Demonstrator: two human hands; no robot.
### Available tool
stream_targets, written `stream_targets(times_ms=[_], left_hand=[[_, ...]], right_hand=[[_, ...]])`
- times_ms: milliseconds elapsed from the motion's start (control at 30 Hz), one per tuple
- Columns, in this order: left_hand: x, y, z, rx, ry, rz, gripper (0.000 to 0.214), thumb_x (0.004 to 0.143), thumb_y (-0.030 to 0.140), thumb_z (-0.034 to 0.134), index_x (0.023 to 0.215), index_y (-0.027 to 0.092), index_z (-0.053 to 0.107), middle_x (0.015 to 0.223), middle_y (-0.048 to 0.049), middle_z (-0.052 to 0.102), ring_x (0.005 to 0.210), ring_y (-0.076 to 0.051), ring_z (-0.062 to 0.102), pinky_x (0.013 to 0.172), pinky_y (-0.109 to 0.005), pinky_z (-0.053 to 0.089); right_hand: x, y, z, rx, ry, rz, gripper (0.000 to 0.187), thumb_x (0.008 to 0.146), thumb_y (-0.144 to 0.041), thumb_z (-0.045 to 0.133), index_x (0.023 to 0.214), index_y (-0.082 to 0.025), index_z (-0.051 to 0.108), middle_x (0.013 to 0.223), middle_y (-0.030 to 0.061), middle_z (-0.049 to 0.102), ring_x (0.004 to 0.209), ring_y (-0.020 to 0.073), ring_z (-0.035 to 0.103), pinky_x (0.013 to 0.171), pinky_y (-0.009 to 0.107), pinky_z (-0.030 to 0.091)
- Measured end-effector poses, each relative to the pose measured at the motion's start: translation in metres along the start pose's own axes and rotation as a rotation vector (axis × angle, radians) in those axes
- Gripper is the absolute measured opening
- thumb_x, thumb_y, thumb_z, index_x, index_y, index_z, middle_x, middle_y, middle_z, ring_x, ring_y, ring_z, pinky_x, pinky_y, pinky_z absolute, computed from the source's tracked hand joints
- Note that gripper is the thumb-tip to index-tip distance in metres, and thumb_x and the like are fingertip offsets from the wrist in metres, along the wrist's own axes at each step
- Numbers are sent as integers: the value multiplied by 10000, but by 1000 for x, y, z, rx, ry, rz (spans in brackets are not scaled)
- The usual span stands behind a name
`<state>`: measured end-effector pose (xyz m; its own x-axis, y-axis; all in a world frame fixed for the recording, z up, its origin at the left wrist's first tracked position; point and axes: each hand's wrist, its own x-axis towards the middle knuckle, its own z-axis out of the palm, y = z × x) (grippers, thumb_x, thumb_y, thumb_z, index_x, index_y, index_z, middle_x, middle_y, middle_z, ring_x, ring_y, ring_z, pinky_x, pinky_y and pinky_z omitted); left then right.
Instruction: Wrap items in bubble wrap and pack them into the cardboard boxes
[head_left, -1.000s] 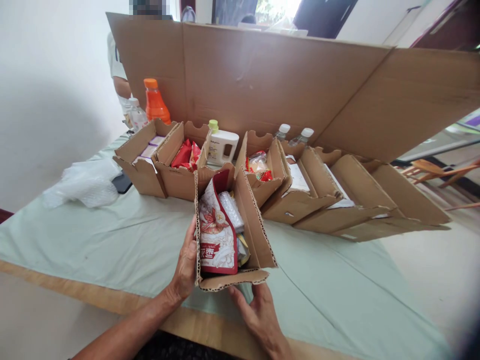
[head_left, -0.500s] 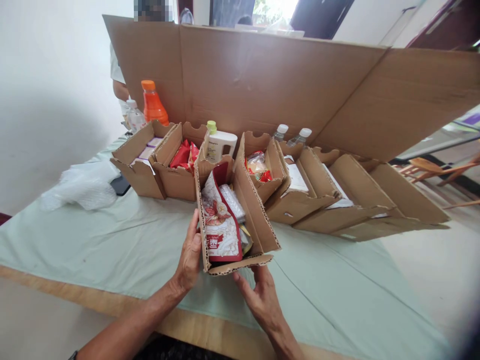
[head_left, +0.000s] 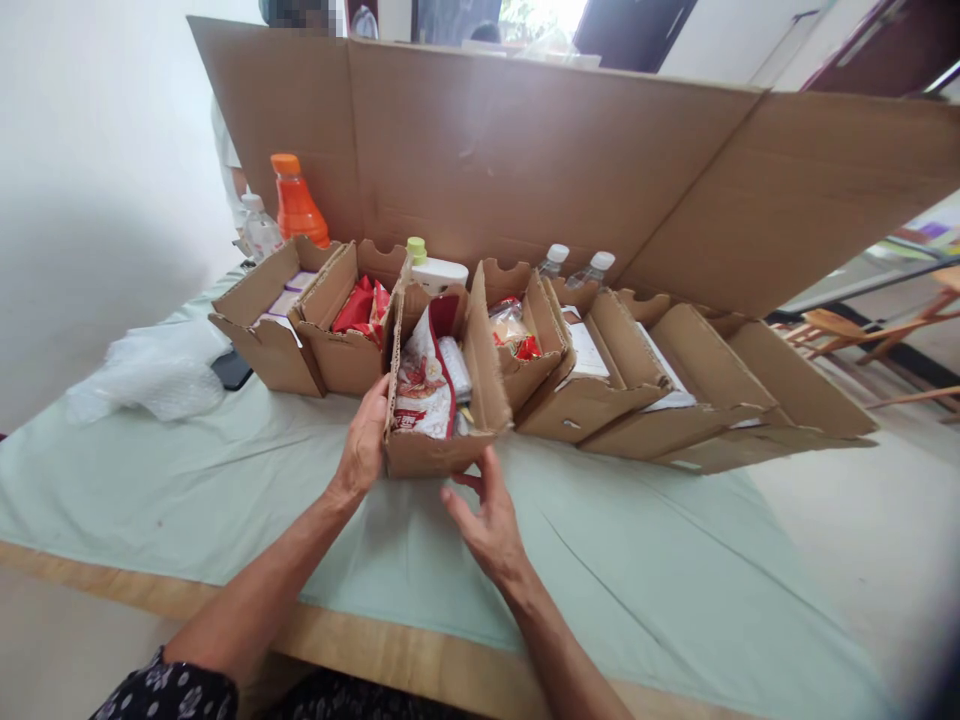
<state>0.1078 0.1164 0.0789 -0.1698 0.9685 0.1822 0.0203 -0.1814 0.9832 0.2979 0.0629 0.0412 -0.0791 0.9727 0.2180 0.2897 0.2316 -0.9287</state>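
A cardboard box (head_left: pixel 439 456) with an open top stands out in front of the row of boxes, between my hands. Inside it lie a white and dark-red food pouch (head_left: pixel 421 395) with printed pictures and a bubble-wrapped packet (head_left: pixel 454 368); what is under them is hidden. My left hand (head_left: pixel 361 445) lies along the box's left wall, its fingers partly hidden behind that side. At the front right lower corner, my right hand (head_left: pixel 487 520) holds the box with bent fingers, the thumb below the front wall.
Behind stands a row of similar boxes, one with red packets (head_left: pixel 362 308) and another with a white packet (head_left: pixel 587 350). Bottles, including an orange one (head_left: pixel 300 205), stand before a tall cardboard panel (head_left: pixel 487 160). Bubble wrap (head_left: pixel 150 375) and a dark phone-like object (head_left: pixel 232 370) lie left.
The box has gone from tipped toward me to nearly level, moving back toward the row. Both hands have moved along with it, slightly forward and left in view.
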Motion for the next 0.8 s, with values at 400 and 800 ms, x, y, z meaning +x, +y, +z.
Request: stream_targets(times_ms=[400,800], left_hand=[[-37,-16,-24,504,-55,-89,493,812,348,628,1275,178,632,632,57,616,554,-146,555,593,-261,442],[35,-33,6,502,66,-62,441,853,325,555,1254,161,639,703,-16,730,745,-224,746,683,-286,495]], right_hand=[[-4,37,-2,35,-24,65,608,918,-353,605,1506,-263,480,1432,139,592,1197,280,654,966,471,595],[-3,58,2,121,-72,73,604,931,-345,603,1512,-244,473,1557,157,487,1399,298,543,1138,520,503]])
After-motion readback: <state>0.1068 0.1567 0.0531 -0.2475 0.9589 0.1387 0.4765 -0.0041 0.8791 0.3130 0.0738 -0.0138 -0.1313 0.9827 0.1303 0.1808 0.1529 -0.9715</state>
